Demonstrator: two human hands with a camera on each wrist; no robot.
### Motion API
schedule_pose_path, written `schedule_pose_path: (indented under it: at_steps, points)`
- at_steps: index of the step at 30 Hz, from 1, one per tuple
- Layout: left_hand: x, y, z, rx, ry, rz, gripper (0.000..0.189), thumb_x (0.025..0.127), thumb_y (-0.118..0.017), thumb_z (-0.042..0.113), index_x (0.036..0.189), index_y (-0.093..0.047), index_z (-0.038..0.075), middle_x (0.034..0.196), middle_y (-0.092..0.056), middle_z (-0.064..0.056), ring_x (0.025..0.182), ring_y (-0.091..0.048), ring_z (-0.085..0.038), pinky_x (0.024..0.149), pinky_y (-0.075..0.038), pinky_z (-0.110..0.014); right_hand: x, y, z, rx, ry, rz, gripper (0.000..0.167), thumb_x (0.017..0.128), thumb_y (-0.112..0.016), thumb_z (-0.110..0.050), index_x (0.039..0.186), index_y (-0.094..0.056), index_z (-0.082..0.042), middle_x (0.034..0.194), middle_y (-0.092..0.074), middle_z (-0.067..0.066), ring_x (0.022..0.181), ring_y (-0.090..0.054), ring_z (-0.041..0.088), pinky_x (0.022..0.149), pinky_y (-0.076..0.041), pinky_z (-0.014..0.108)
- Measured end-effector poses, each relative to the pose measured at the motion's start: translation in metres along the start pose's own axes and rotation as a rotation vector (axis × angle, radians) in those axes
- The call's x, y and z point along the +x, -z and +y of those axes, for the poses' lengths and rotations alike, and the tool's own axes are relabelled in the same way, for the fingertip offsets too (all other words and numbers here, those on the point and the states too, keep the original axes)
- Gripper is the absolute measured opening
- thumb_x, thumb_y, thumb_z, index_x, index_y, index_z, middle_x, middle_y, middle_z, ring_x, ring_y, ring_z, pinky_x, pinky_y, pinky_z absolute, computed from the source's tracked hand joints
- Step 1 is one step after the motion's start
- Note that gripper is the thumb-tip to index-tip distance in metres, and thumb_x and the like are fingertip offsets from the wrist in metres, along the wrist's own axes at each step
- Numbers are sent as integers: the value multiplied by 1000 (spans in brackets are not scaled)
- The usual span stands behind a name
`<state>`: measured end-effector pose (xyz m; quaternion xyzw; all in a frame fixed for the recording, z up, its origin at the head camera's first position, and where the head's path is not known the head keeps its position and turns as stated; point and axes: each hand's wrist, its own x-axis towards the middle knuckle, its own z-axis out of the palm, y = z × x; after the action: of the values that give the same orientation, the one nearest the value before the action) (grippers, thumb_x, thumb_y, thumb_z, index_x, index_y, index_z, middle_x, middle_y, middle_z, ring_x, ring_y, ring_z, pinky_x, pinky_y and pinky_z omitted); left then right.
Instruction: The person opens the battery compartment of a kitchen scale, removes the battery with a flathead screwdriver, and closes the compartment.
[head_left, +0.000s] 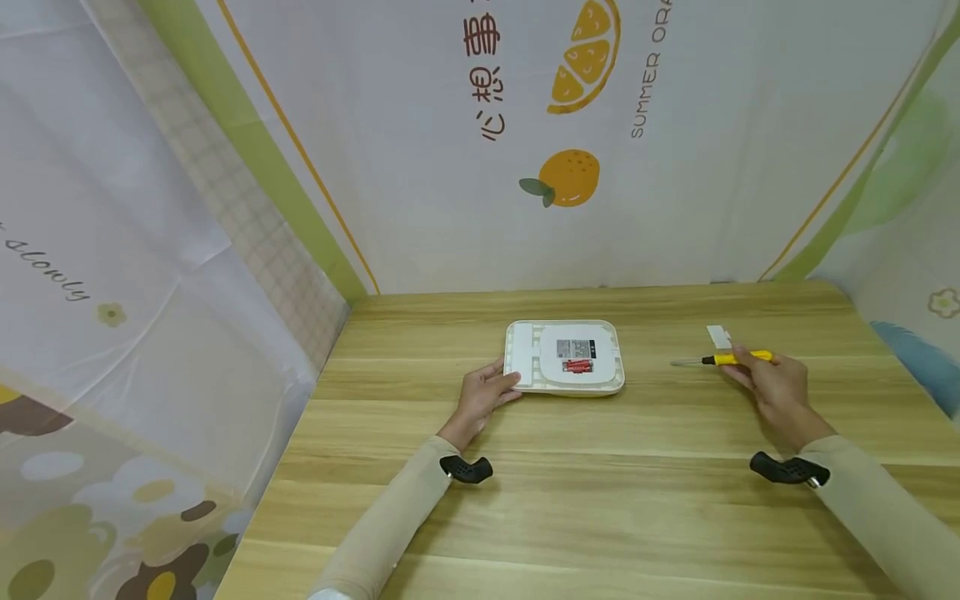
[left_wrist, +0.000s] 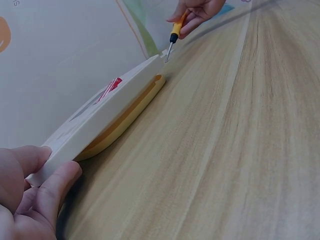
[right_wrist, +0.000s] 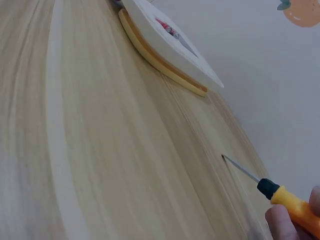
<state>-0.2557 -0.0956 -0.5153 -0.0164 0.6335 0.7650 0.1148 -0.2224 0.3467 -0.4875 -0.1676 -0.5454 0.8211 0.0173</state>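
Note:
A white kitchen scale (head_left: 525, 354) lies underside up, its yellow side (left_wrist: 125, 125) toward the table. Red batteries (head_left: 578, 367) show in its uncovered compartment, just below a printed label. My left hand (head_left: 480, 396) pinches the scale's near left corner, thumb on top and fingers below. Off to the right, my right hand (head_left: 776, 387) holds a screwdriver (head_left: 761, 356) by its yellow handle, the metal shaft pointing left toward the scale. A small white battery cover (head_left: 718, 337) is just beyond the right fingertips.
The wood-grain table (head_left: 570, 500) runs back to a white printed cloth (head_left: 420, 208). Another patterned cloth (head_left: 150, 333) hangs along the left side, and more fabric (head_left: 907, 275) borders the right. Black wrist mounts (head_left: 787, 469) sit on both sleeves.

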Motion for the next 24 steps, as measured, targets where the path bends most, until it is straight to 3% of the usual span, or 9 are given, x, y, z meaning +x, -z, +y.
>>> schedule_pose_path:
  at_steps: [4, 7, 10, 11, 14, 16, 18, 21, 24]
  points:
    - [0, 0, 0, -4, 10, 4, 57, 99, -65, 0, 150, -42, -8, 147, -50, -30, 81, -68, -10, 92, -63, -34, 3, 9, -4, -54, -4, -42, 4, 93, -76, -11, 92, -72, -12, 87, -74, -4, 81, -75, 8, 82, -62, 21]
    - [1, 0, 0, -2, 13, 6, 57, 99, -65, 0, 150, -42, -8, 146, -51, -31, 81, -68, -9, 92, -63, -34, 5, 15, -7, -119, -10, -69, 11, 91, -78, -11, 85, -78, -19, 87, -75, -5, 81, -75, 9, 80, -62, 20]
    - [1, 0, 0, -3, 15, 9, 57, 99, -65, 0, 150, -42, -8, 146, -50, -31, 80, -67, -9, 93, -62, -34, 7, 21, -9, -202, -7, -89, 7, 90, -80, -14, 88, -79, -20, 89, -75, -6, 83, -75, 8, 80, -62, 20]
    - [1, 0, 0, -3, 17, 10, 57, 99, -65, 0, 150, -41, -8, 146, -50, -31, 80, -67, -9, 93, -62, -34, 8, 23, -10, -276, 8, -91, 2, 91, -79, -18, 93, -79, -17, 90, -75, -8, 84, -74, 6, 80, -62, 20]
    - [2, 0, 1, -9, 29, 12, 58, 99, -65, 0, 151, -40, -8, 145, -51, -32, 79, -66, -10, 94, -62, -34, 10, 29, -11, -645, 98, -82, 37, 95, -74, -37, 115, -74, -6, 96, -70, -9, 85, -67, 1, 74, -62, 16]
    - [1, 0, 1, -10, 34, 11, 59, 99, -65, -1, 152, -39, -8, 143, -52, -33, 80, -66, -10, 94, -62, -34, 10, 31, -12, -917, 172, -54, 60, 96, -69, -50, 124, -68, 3, 101, -69, -1, 85, -60, 5, 66, -57, 16]
    - [1, 1, 1, -11, 33, 11, 59, 99, -65, -1, 152, -39, -8, 142, -53, -33, 80, -66, -10, 94, -62, -35, 10, 33, -12, -1110, 251, -43, 70, 97, -66, -55, 126, -66, 8, 107, -69, 12, 86, -53, 11, 62, -48, 18]
    - [1, 1, 1, -10, 31, 10, 59, 99, -65, -1, 152, -40, -8, 141, -53, -33, 80, -66, -10, 93, -62, -35, 11, 34, -12, -1217, 348, -42, 63, 96, -68, -52, 120, -71, 6, 117, -67, 30, 85, -53, 23, 61, -42, 22]
    - [1, 1, 0, -8, 30, 10, 59, 99, -65, -1, 152, -40, -7, 141, -54, -33, 80, -66, -10, 93, -62, -35, 12, 35, -10, -1275, 496, -65, 48, 94, -75, -42, 110, -77, 4, 123, -67, 31, 93, -63, 40, 66, -53, 35]
